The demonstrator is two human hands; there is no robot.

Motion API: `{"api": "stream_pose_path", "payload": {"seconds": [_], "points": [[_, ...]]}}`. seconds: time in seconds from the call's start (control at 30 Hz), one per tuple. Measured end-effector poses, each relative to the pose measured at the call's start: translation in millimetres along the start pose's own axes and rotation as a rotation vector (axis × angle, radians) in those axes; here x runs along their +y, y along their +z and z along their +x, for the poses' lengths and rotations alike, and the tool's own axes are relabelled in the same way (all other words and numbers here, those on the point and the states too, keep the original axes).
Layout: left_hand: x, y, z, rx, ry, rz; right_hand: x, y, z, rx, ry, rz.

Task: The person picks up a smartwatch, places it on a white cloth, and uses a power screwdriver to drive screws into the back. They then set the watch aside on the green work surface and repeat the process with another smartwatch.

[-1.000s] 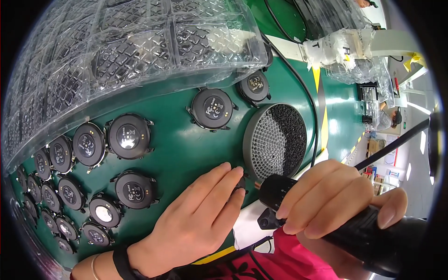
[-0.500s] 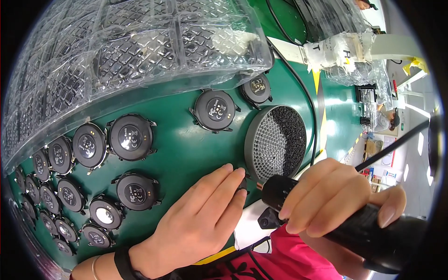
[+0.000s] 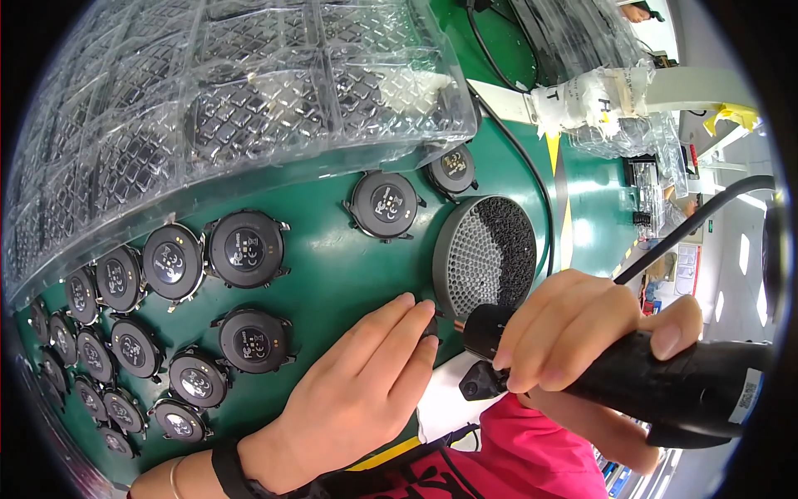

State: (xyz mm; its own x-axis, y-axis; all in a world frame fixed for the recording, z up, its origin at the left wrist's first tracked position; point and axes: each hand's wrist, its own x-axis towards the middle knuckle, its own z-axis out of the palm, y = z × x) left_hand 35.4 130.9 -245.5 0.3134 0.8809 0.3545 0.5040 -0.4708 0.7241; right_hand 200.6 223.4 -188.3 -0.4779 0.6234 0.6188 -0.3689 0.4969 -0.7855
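My right hand (image 3: 573, 333) is wrapped round a black corded electric screwdriver (image 3: 665, 374), held nearly level. Its copper-coloured tip reaches left to the fingertips of my left hand (image 3: 357, 391). That hand lies palm down on the green table, fingers close together over a dark watch (image 3: 431, 328); only a bit of the watch's edge shows, and whether the tip touches it I cannot tell. Just beyond stands a round grey dish (image 3: 445, 291) with a honeycomb base, its right part filled with small black pieces. Beneath the screwdriver's nose is a small black block (image 3: 482, 382).
Several black watch cases without straps (image 3: 252, 341) lie back up to the left, two more (image 3: 385, 205) beyond the dish. Stacked clear plastic trays (image 3: 249, 108) fill the far left. A black cable (image 3: 532, 158) runs past the dish. People are in the background at right.
The screwdriver's rear end has risen in my right hand, so it lies more level. Its tip stays by my left fingertips. My left hand keeps its place, while the whole view has shifted slightly.
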Motion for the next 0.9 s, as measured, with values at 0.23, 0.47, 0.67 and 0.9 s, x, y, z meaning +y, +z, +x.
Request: {"api": "stream_pose_path", "payload": {"seconds": [0.23, 0.47, 0.67, 0.9], "points": [[-2, -2, -2, -0.009, -0.026, 0.013, 1, -2, -2, -0.048, 0.076, 0.088], [1, -2, 2, -0.021, -0.010, 0.021, -15, -6, 1, -0.088, 0.127, 0.108], [2, -4, 1, -0.044, 0.002, 0.044, -9, -8, -1, 0.214, -0.069, 0.075], [0, -1, -1, -0.041, 0.035, 0.174, 2, -15, -5, 0.446, -0.103, 0.021]]}}
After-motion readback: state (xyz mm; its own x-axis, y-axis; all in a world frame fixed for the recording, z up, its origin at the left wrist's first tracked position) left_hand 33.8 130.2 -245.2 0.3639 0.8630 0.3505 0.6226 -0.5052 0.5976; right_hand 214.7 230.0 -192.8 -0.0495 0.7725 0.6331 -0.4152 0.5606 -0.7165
